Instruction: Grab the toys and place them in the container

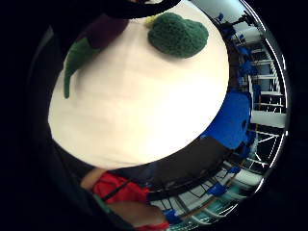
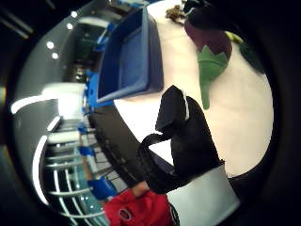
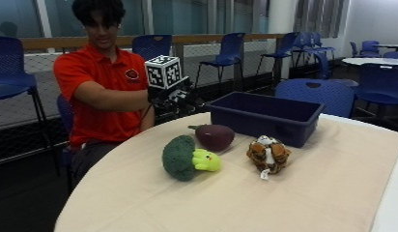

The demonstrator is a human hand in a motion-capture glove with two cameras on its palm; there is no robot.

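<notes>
The toys all lie on the table (image 3: 186,203), none in the container, so the task looks barely begun. The gloved right hand (image 3: 175,99) hangs in the air left of centre in the outside view, holding nothing; its thumb (image 2: 173,109) seems relaxed, though I cannot tell how the other fingers lie. Nearest it is the plush eggplant (image 3: 215,136), then the plush broccoli (image 3: 184,158) lower centre, the plush tiger (image 3: 268,154) to the right, and the blue container (image 3: 266,116) behind, seemingly empty
</notes>
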